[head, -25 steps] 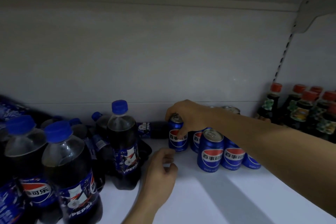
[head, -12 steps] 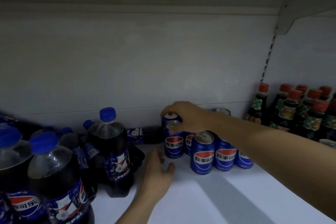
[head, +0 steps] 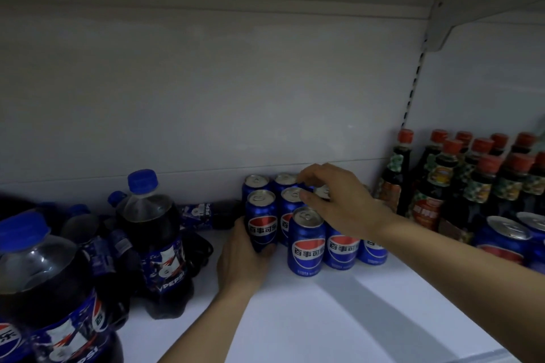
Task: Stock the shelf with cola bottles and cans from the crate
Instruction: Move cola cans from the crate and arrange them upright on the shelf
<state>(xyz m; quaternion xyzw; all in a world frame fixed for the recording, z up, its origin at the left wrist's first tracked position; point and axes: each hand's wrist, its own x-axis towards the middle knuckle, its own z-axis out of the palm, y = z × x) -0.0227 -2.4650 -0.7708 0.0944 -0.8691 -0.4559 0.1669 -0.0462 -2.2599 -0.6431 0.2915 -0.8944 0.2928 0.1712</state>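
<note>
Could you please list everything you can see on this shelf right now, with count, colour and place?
Cola cans: at least nine, blue with silver tops, clustered at mid-shelf toward the back wall.
More cola cans: at least two, blue, at the right edge, partly cut off.
Upright cola bottles: at least three, dark cola with blue caps, on the left.
Lying cola bottle: one, dark with a blue label, on its side by the back wall; others behind the upright ones are too dark to count.
Sauce bottles: about ten, dark with red caps, back right.
Shelf: one, white.
Shelf bracket: one, white, upper right.
Left hand: grips the front-left can low down.
Right hand: fingers curled above the can tops.
</note>
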